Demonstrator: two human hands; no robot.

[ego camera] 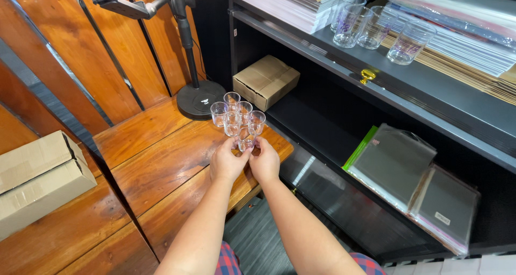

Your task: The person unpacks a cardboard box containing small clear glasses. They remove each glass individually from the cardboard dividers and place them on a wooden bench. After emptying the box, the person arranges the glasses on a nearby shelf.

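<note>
Fingers of both hands pinching a small clear glass (pixel 246 143), wooden tabletop (pixel 161 162), dark shelving (pixel 376 87) beside

Both hands (pixel 246 161) close around one small glass (pixel 246 143), fingers hiding its lower half; whether its base meets the wood cannot be told. The cluster of glasses (pixel 236 115) overlaps, rims blurring together, so the count is uncertain. The lamp arm (pixel 126 5) is cut off at the top edge, the cardboard box (pixel 37 181) at the left, and the stacked sheets (pixel 462 44) at the right.
</note>
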